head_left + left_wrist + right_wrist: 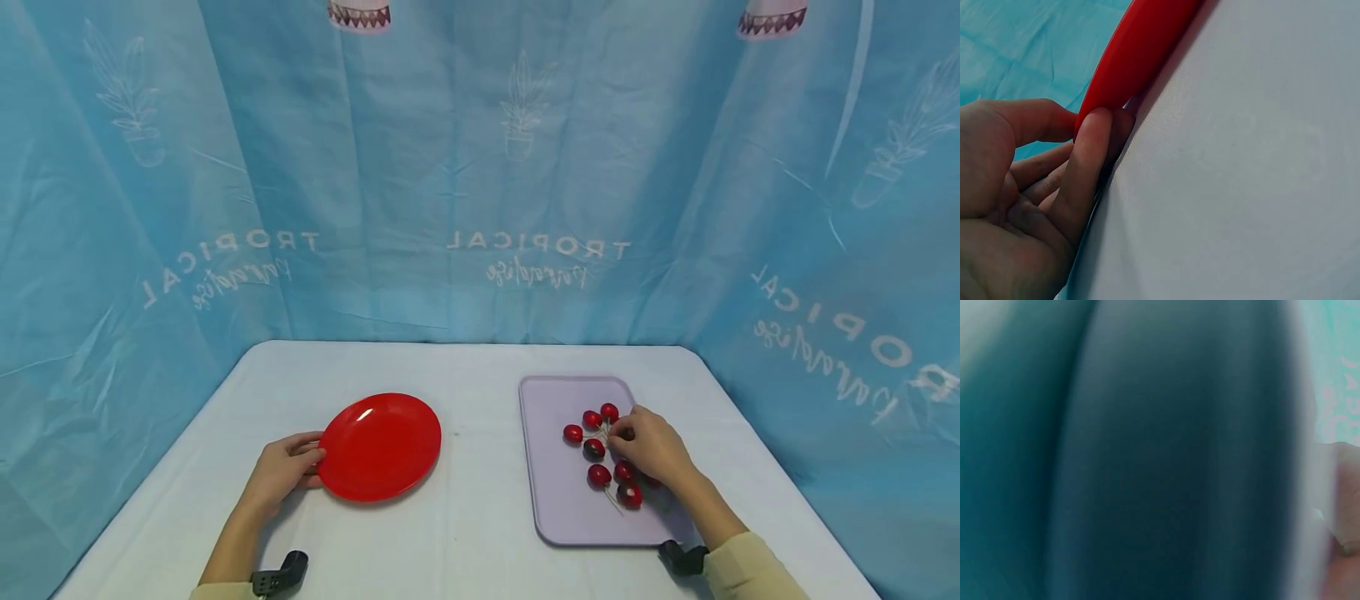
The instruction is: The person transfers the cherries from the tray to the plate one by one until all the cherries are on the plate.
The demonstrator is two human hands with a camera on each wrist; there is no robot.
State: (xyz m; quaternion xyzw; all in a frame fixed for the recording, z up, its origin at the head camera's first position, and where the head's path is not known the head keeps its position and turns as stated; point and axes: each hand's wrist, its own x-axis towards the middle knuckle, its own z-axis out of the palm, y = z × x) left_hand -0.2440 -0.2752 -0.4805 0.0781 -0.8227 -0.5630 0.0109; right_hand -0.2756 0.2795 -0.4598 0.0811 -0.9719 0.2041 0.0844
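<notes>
My left hand (281,473) pinches the left rim of a round red plate (380,447), with thumb and finger on either side of the edge. The left wrist view shows that rim raised slightly off the table by the fingers. Over on the right, a lilac tray (557,508) carries several dark red cherries (599,476) with pale stems. My right hand (651,442) reaches over the tray's right side, its thumb and fingertip pinching at a cherry stem among the upper cluster. Part of the lower cluster is hidden under this hand.
A white cloth-covered table (480,517) lies under the plate and tray. Blue printed curtains (480,167) hang behind it and on both sides. A dark, blurred shape fills most of the right wrist view.
</notes>
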